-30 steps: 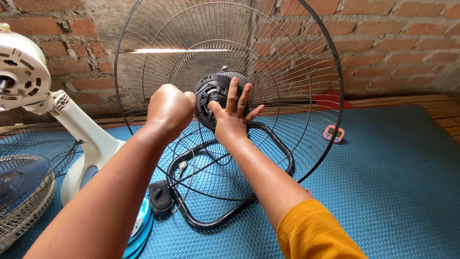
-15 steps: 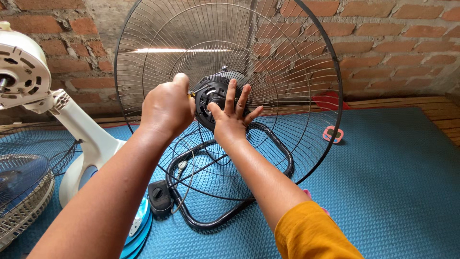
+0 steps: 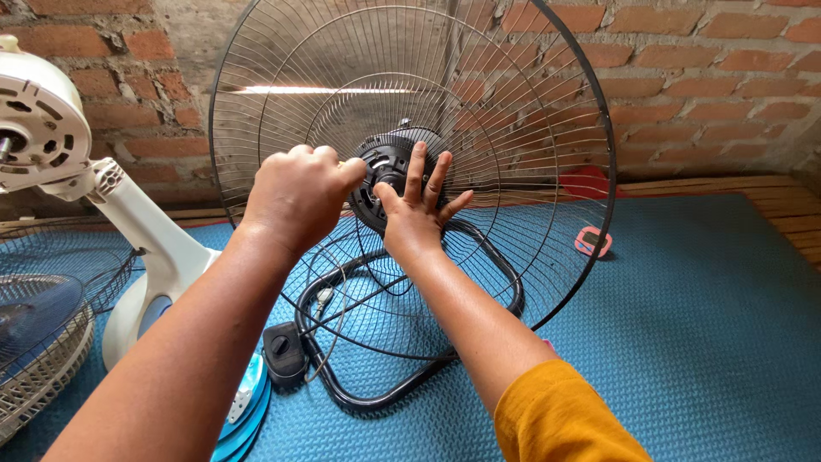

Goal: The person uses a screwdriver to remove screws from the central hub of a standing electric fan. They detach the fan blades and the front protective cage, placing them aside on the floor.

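Note:
A black floor fan stands on the blue mat [image 3: 684, 342], with its round wire grille [image 3: 522, 111] facing me and a black motor hub [image 3: 385, 158] at the centre. My left hand [image 3: 295, 197] is closed in a fist at the hub's left edge, around a screwdriver that the fingers almost wholly hide. My right hand [image 3: 415, 214] lies flat against the hub front with its fingers spread, holding nothing. The fan's black tube base [image 3: 506, 278] and its switch box [image 3: 280, 349] sit below my arms.
A white pedestal fan body [image 3: 128, 222] with a bare motor head [image 3: 38, 128] leans at the left. A loose grille with a blue blade [image 3: 34, 342] lies below it. A small pink object [image 3: 593, 241] rests on the mat behind the grille. A brick wall [image 3: 710, 77] closes the back.
My left fist has turned at the hub's edge, the knuckles rolling up and towards the hub. My right hand has stayed pressed on the hub.

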